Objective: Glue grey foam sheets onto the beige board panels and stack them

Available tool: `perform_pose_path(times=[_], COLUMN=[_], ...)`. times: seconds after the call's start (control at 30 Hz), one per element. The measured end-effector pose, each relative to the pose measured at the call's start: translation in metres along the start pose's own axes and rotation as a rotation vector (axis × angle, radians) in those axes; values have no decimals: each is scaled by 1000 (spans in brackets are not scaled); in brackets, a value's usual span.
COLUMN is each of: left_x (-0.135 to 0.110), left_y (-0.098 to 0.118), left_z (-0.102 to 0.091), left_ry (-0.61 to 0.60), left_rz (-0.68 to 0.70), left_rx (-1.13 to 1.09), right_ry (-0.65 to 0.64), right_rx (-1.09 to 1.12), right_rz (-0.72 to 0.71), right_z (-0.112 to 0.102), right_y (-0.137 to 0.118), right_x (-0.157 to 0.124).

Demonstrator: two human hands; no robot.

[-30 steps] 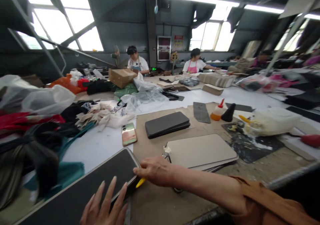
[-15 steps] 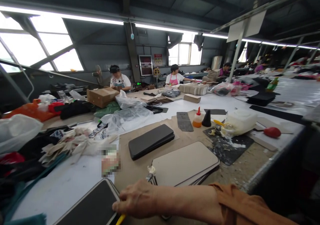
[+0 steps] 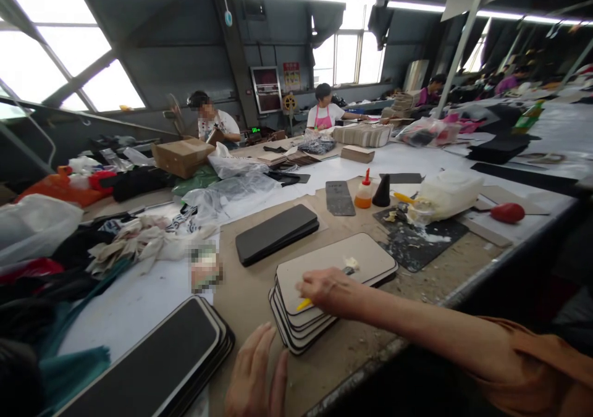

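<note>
My right hand [image 3: 327, 290] is closed round a yellow-handled glue brush [image 3: 304, 304]. Its tip carries a cream-coloured blob over the top sheet of a beige, round-cornered panel stack [image 3: 319, 256]. My left hand [image 3: 257, 377] is at the bottom centre, fingers stretched and holding nothing, between that stack and another pile on the left. That pile of dark panels [image 3: 157, 352] has pale borders. Plain dark panels [image 3: 278, 235] lie behind the beige stack.
A glue-smeared white container [image 3: 449, 194] stands on a dark board [image 3: 417, 244]. Beside it are an orange-filled bottle [image 3: 364, 193], a black cone [image 3: 382, 191] and a red object [image 3: 507, 212]. Cloth scraps [image 3: 134, 244] lie left. Two co-workers sit across the table.
My right hand has moved right and away from me, from beside the left pile to over the beige stack, carrying the brush. My left hand has come into view at the bottom.
</note>
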State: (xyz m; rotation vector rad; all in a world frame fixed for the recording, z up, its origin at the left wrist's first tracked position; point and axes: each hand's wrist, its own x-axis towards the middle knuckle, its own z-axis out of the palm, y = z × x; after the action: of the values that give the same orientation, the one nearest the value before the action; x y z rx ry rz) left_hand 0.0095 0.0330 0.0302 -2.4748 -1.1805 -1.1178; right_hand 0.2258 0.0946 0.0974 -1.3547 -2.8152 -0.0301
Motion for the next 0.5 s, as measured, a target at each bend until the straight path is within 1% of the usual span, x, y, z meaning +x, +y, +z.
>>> perform_pose_path(times=[0.03, 0.07, 0.13, 0.2, 0.27, 0.33, 0.4, 0.5], left_x=[14, 27, 46, 55, 53, 42, 29, 11], left_y=[7, 13, 21, 24, 21, 13, 2, -13], left_z=[9, 19, 41, 61, 77, 87, 90, 88], left_ry=[-1, 37, -45, -148, -235, -286, -299, -296], left_rz=[-32, -74, -102, -103, -100, -78, -20, 44], left_rx=[-7, -20, -24, 31, 131, 227, 285, 318], right_ry=[-31, -62, -114, -161, -203, -227, -219, -211], right_rx=[-12, -22, -43, -55, -55, -46, -34, -18], right_rz=[86, 171, 322, 426, 486, 516, 522, 518], right_z=[0, 0, 2, 6, 11, 16, 18, 19], right_y=[14, 27, 52, 69, 80, 84, 86, 86], right_x=[-12, -23, -44, -61, -72, -79, -82, -82])
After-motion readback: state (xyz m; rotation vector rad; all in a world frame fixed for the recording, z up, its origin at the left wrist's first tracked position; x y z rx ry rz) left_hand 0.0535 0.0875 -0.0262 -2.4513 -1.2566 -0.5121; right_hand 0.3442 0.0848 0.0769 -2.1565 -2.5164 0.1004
